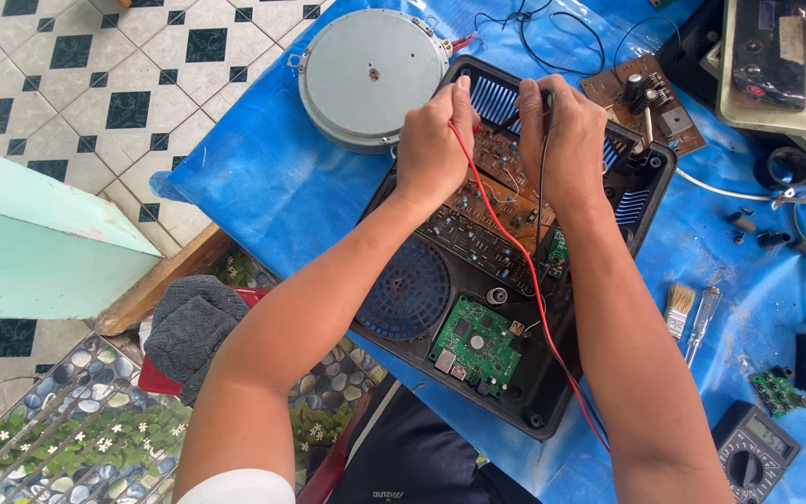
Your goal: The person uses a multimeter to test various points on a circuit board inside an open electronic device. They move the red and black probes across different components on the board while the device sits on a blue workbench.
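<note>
A black open appliance housing (650,187) lies on the blue sheet, with a brown circuit board (487,210), a round fan grille (408,297) and a small green board (476,343) inside. My left hand (433,149) pinches a red test probe, its red lead (515,247) trailing back toward me. My right hand (560,140) grips a black probe, its black lead (541,182) hanging down. Both probe tips meet the far end of the brown board, hidden behind my fingers.
A grey round coil disc (370,75) lies at the far left of the blue table cover (272,177). A loose brown board (650,107) sits far right. A brush (677,308), a screwdriver (701,322) and a multimeter (756,453) lie to the right.
</note>
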